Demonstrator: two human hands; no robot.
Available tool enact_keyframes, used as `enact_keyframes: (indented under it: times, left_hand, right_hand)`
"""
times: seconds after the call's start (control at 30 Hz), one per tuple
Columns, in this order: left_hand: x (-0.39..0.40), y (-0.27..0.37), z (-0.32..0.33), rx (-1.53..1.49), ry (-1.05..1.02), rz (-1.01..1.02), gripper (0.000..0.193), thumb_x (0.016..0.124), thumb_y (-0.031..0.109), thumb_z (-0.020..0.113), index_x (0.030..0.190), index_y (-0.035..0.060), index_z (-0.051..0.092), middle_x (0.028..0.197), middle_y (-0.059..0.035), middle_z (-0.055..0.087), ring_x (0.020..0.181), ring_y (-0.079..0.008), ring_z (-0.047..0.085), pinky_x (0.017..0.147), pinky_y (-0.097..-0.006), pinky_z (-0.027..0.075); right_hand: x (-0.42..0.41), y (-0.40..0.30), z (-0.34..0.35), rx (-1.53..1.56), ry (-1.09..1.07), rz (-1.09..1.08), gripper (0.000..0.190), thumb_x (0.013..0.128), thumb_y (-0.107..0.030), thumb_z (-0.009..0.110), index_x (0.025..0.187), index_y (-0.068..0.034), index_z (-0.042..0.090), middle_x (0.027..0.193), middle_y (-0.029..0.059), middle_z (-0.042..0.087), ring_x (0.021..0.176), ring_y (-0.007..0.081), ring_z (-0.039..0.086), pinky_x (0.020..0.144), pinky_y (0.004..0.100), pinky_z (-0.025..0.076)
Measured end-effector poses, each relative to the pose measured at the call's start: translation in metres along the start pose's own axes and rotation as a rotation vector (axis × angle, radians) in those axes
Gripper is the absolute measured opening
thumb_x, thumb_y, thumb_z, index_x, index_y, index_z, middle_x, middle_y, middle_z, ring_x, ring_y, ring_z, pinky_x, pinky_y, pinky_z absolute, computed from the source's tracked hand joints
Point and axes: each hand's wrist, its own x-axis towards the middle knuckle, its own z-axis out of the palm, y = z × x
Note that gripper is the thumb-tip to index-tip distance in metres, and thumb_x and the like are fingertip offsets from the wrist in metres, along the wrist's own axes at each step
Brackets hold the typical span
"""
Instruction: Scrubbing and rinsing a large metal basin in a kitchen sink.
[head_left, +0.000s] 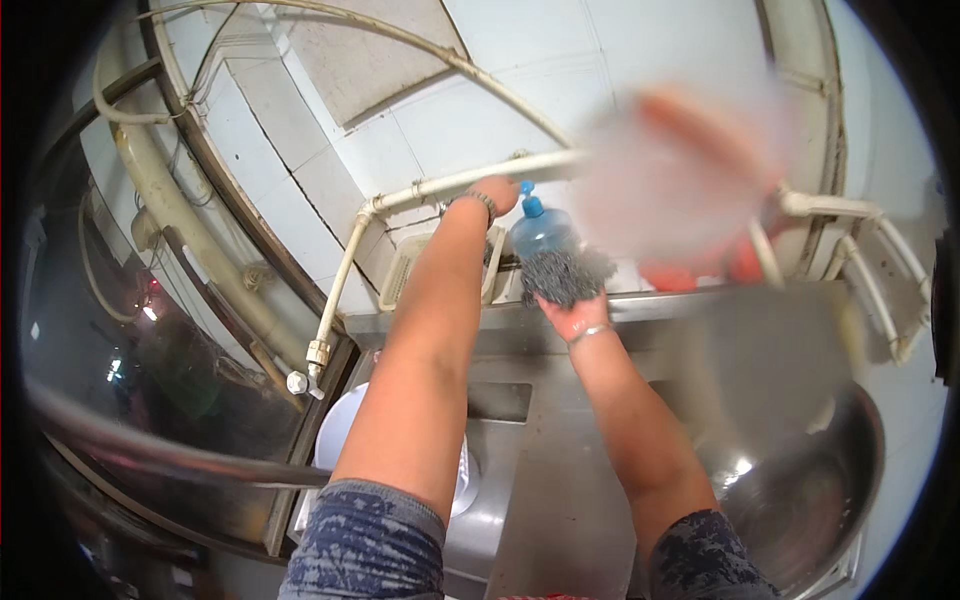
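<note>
My right hand (577, 315) holds up a grey steel-wool scouring pad (564, 276), palm beneath it. Just behind the pad stands a translucent blue pump bottle (538, 234) with a blue pump head (531, 199). My left hand (498, 193) reaches to the top of that bottle, and its fingertips are at the pump's nozzle. How its fingers are bent is largely hidden. Both arms stretch over a stainless steel sink unit (559, 480).
A cream plastic basket (405, 271) sits on the back ledge. Left of centre, a white bucket (341, 427) stands in the basin, below a tap (304, 382). At right lies a large metal wok (810, 487). Pipes (465, 180) run along the tiled wall. Blurred patches cover the right side.
</note>
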Motion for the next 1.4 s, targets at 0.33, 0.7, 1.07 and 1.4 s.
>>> enact_keyframes:
  times: [0.33, 0.7, 1.07, 1.4]
  left_hand:
    - [0.024, 0.035, -0.006, -0.141, 0.239, 0.112, 0.052, 0.091, 0.046, 0.037, 0.1, 0.0033, 0.066, 0.098, -0.0166, 0.067, 0.095, -0.0288, 0.063, 0.086, -0.0399, 0.045]
    - [0.021, 0.019, 0.005, -0.471, -0.123, 0.065, 0.063, 0.094, 0.048, 0.032, 0.124, -0.0031, 0.053, 0.103, -0.0036, 0.069, 0.122, -0.017, 0.045, 0.098, -0.0308, 0.035]
    - [0.016, 0.05, 0.019, -0.404, -0.206, -0.117, 0.094, 0.08, 0.078, 0.03, 0.143, 0.0084, 0.032, 0.144, -0.0195, 0.034, 0.134, -0.029, 0.031, 0.109, -0.0399, 0.024]
    - [0.001, 0.043, 0.04, -0.795, -0.087, -0.024, 0.099, 0.079, 0.079, 0.029, 0.148, 0.0109, 0.009, 0.154, -0.0153, 0.006, 0.142, -0.0305, 0.008, 0.111, -0.0499, 0.008]
  right_hand:
    - [0.1, 0.018, -0.007, 0.25, -0.051, -0.145, 0.033, 0.088, -0.038, 0.046, 0.102, -0.012, 0.059, 0.104, 0.0076, 0.062, 0.098, 0.0271, 0.058, 0.088, 0.0433, 0.047]
    - [0.111, 0.012, -0.013, 0.264, 0.028, -0.205, 0.03, 0.09, -0.036, 0.045, 0.1, -0.012, 0.06, 0.104, 0.0051, 0.063, 0.097, 0.023, 0.059, 0.088, 0.039, 0.046]
    - [0.114, 0.023, -0.008, 0.236, 0.043, -0.19, 0.026, 0.089, -0.033, 0.047, 0.101, -0.013, 0.059, 0.101, 0.0008, 0.062, 0.092, 0.0177, 0.059, 0.081, 0.0332, 0.048]
    - [0.074, -0.011, -0.019, 0.19, -0.218, -0.071, 0.039, 0.092, -0.039, 0.041, 0.113, -0.01, 0.058, 0.112, 0.0083, 0.061, 0.105, 0.0282, 0.057, 0.096, 0.0439, 0.044]
